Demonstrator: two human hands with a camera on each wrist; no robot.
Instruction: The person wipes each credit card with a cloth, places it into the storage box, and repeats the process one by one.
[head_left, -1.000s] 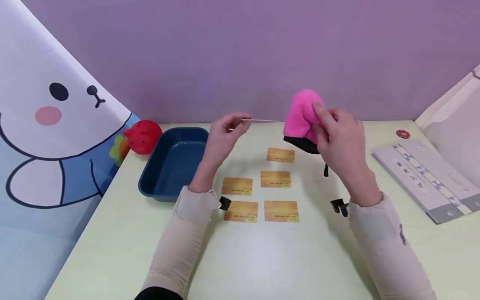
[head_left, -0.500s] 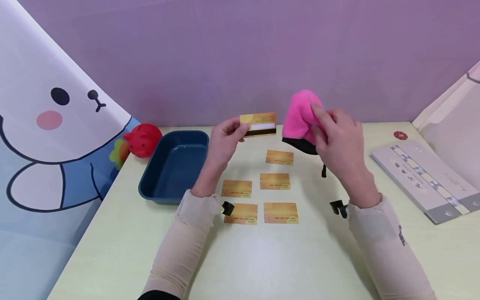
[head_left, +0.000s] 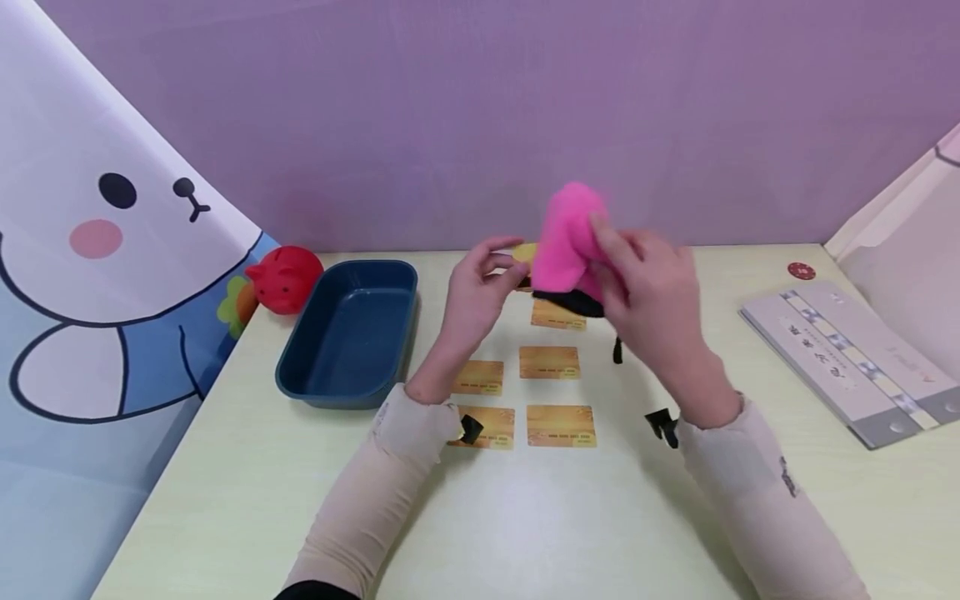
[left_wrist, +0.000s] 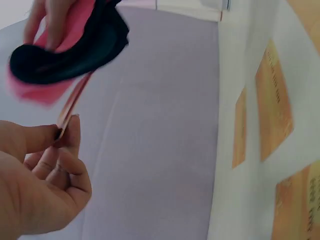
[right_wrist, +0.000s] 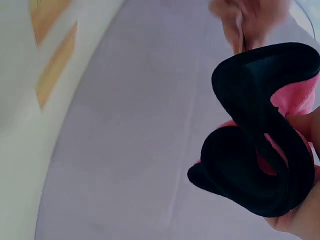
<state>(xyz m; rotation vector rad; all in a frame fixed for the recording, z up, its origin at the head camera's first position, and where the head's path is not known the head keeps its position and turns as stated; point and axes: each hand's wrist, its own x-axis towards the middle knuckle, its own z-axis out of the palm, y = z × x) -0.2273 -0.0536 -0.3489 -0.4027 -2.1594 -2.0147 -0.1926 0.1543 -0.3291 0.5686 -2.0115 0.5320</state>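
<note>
My left hand (head_left: 478, 292) pinches a gold bank card (head_left: 524, 252) between thumb and fingers, above the far part of the table. In the left wrist view the card (left_wrist: 73, 102) appears nearly edge-on, its far end up against the black side of a pink plush cloth. My right hand (head_left: 652, 296) grips this cloth (head_left: 562, 237), folded, with its black edge downward and a short black cord hanging below. In the head view the cloth covers most of the held card. The right wrist view shows the curled black side (right_wrist: 245, 90) of the cloth close to the left hand.
Several gold cards (head_left: 561, 426) lie face up on the table (head_left: 480, 517). A dark blue tray (head_left: 288, 385) stands left of them, with a red piggy bank (head_left: 285, 279) behind it. To the right are a grey binder (head_left: 847, 358) and a red chip (head_left: 801, 271).
The card in my left hand turned from edge-on to showing its striped back. The right hand then brought the pink cloth left and the left hand moved right, so the cloth overlaps the card.
</note>
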